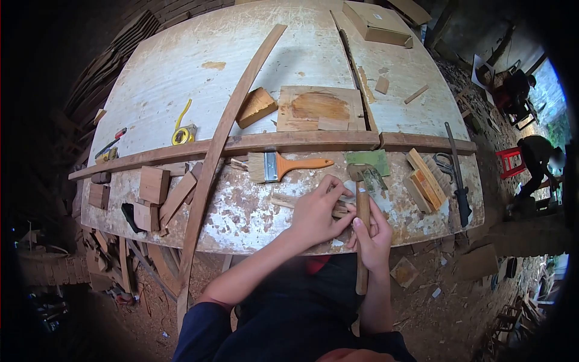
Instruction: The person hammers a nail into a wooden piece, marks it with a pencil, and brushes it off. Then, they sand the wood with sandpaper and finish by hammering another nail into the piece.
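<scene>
The right hand (373,236) is closed on the wooden handle of a hammer (362,241), near the tabletop's front edge. The left hand (319,211) is bent in beside it, fingertips drawn together; what they pinch is too small to tell. Just beyond the hammer's head lies a green sheet (375,159). Left of that, a paintbrush (283,166) lies before a long wooden batten (289,142) crossing the tabletop (241,226).

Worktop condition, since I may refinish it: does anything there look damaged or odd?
Yes. The worktop looks worn: its pale surface is flaked and patchy on the near side. Farther back, a flat board has a brown stain, unlike its paler edges.
</scene>
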A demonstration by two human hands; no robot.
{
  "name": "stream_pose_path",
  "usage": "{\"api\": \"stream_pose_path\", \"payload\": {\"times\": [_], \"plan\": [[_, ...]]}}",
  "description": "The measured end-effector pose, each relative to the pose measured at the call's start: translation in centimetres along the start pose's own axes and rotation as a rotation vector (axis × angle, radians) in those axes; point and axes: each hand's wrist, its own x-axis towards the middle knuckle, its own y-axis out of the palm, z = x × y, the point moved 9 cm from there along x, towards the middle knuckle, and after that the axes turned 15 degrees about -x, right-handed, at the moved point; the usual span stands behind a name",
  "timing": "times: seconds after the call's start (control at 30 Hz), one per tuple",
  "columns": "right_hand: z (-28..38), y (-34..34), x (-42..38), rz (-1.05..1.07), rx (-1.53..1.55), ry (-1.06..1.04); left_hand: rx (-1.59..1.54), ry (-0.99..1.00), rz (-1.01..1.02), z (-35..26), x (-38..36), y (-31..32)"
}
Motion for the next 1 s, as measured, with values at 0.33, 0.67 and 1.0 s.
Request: {"api": "stream_pose_path", "payload": {"times": [0.33, 0.67, 1.0], "plan": [[-0.2, -0.6, 0.2, -0.052, 0.053, -0.038, -0.107, 0.121, -0.087, 0.4, -0.7, -0.2], [-0.3, -0.6, 0.1, -0.055, 0.051, -0.044, -0.096, 0.192, -0.079, -1.2, -0.7, -0.8], [-0.5, -1.3, 0.3, -0.049, 0.067, -0.059, 0.107, 0.149, 0.086, 0.4, -2.9, -5.1]]}}
